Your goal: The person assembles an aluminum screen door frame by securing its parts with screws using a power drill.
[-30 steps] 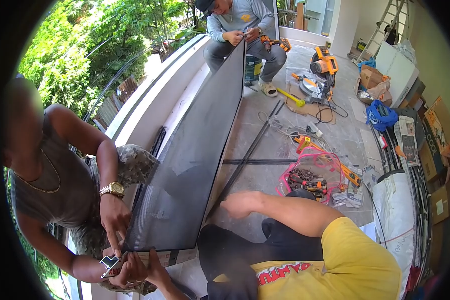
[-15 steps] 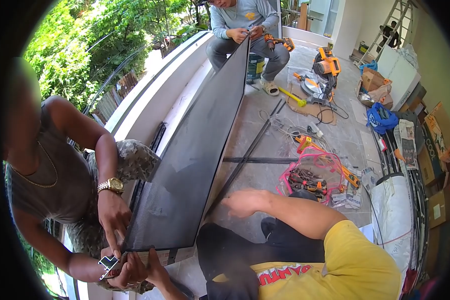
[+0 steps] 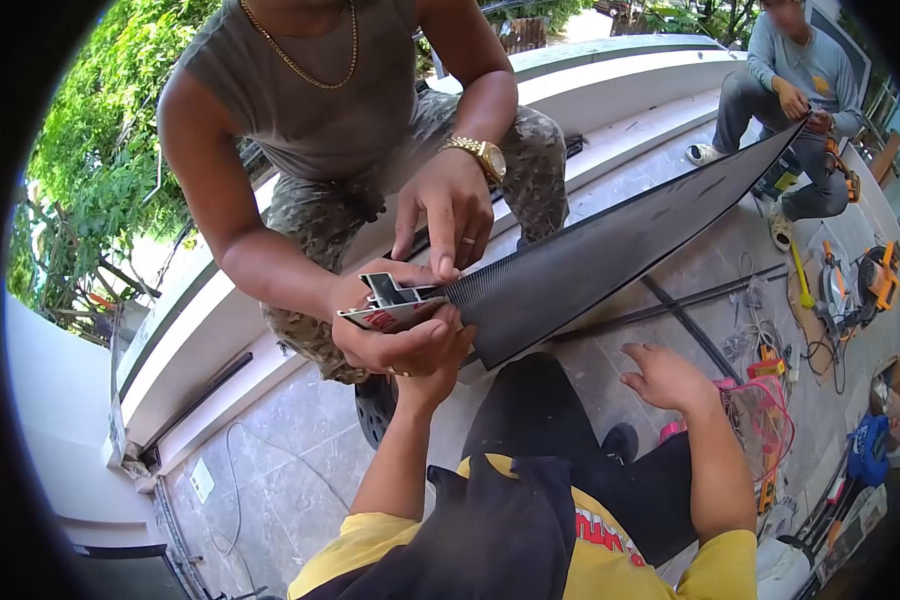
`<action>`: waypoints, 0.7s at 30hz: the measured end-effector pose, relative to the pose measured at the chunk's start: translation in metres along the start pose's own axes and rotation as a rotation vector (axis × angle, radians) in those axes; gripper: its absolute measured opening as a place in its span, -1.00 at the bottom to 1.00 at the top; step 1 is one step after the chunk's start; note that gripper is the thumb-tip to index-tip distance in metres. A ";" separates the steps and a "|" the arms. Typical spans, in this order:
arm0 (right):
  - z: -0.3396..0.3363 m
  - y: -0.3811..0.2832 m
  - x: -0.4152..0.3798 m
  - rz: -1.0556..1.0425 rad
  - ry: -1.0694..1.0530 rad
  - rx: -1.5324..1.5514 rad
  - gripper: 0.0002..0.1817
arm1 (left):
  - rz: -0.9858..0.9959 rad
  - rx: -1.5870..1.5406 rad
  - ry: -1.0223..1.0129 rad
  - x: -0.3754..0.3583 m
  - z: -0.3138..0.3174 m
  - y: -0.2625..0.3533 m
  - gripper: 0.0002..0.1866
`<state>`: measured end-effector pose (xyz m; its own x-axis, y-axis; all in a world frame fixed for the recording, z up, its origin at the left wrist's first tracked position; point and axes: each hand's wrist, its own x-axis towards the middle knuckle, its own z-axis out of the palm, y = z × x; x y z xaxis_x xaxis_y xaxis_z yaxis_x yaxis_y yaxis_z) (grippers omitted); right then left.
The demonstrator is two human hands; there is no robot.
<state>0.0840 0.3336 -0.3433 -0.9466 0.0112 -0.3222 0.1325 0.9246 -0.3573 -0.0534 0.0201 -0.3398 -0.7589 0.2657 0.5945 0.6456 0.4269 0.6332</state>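
A long dark mesh screen panel [image 3: 610, 250] stretches from the near end toward a far co-worker. At its near end is an aluminium profile [image 3: 390, 312] with a stepped cut end and red lettering. My left hand [image 3: 440, 372] grips that end from below, its fingers partly hidden behind a co-worker's hand. The near co-worker's left hand [image 3: 450, 215] presses a fingertip onto the corner, while their right hand [image 3: 385, 340] holds the profile beside mine. My right hand [image 3: 670, 378] hovers over my leg, fingers loosely apart, holding nothing.
Dark metal bars [image 3: 692, 325] lie crossed on the tiled floor. To the right are a pink-edged clear tool bag [image 3: 760, 410], a yellow hammer [image 3: 802, 275] and an orange mitre saw [image 3: 880, 275]. The far co-worker [image 3: 810, 90] holds the panel's other end. A low white ledge [image 3: 620, 75] runs behind.
My view has swung left and down, bringing the near co-worker and profile to the centre. My right hand has drawn back from beside the floor bars. My left hand stays at the panel's end.
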 end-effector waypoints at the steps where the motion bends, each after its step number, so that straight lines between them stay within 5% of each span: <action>1: 0.001 0.001 0.001 -0.013 0.003 0.004 -0.49 | -0.001 -0.003 -0.003 0.000 0.001 -0.001 -0.84; 21: 0.000 0.002 0.002 -0.001 -0.040 -0.018 -0.48 | 0.158 0.126 0.073 -0.007 0.006 -0.012 -0.81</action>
<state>0.0823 0.3359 -0.3446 -0.9341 -0.0050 -0.3569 0.1258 0.9311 -0.3424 -0.0562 0.0185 -0.3543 -0.6378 0.2767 0.7188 0.7368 0.4911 0.4647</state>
